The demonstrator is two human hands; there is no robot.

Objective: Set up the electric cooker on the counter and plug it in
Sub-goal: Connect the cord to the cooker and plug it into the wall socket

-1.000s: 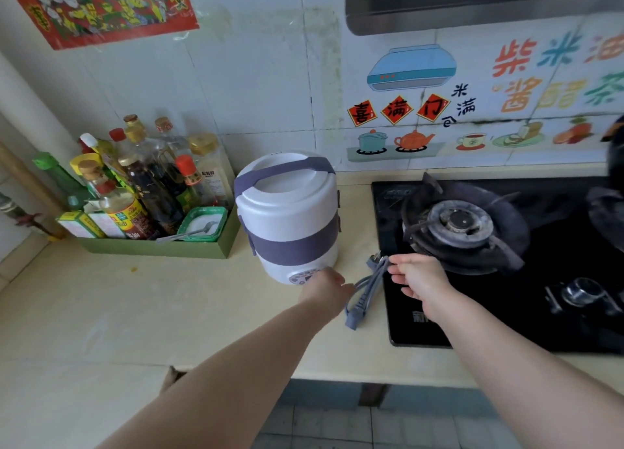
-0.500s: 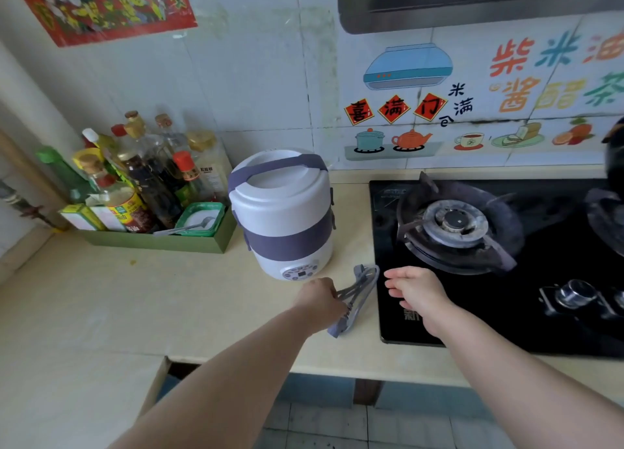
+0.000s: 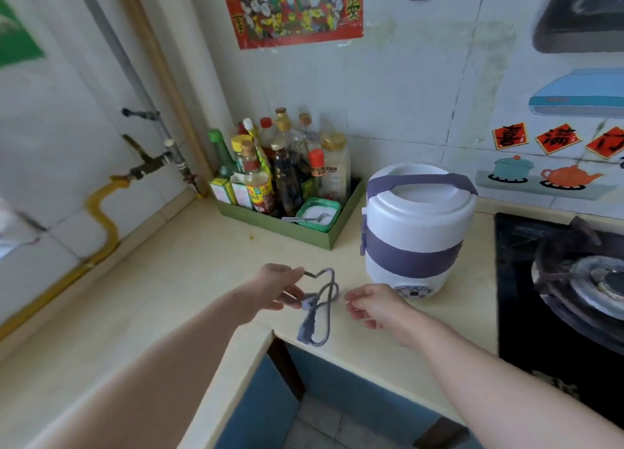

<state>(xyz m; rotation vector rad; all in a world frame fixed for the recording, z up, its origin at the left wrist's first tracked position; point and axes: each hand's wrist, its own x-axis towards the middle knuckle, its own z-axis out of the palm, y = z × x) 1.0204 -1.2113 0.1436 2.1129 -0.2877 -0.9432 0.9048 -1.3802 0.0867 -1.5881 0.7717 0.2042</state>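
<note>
Grey cord: a bundled power cord (image 3: 319, 305) hangs at frame centre, pinched in the left hand (image 3: 280, 285).
Left hand: fingers closed on the cord's upper loop.
Right hand: the right hand (image 3: 374, 305), just right of the cord, is loosely curled and holds nothing.
Cooker: the white-and-purple electric cooker (image 3: 417, 229) stands upright on the counter (image 3: 189, 280), right of centre, beside a green condiment tray (image 3: 332, 236).
Progress: cooker looks placed; cord still bundled, not connected; no socket visible.
</note>
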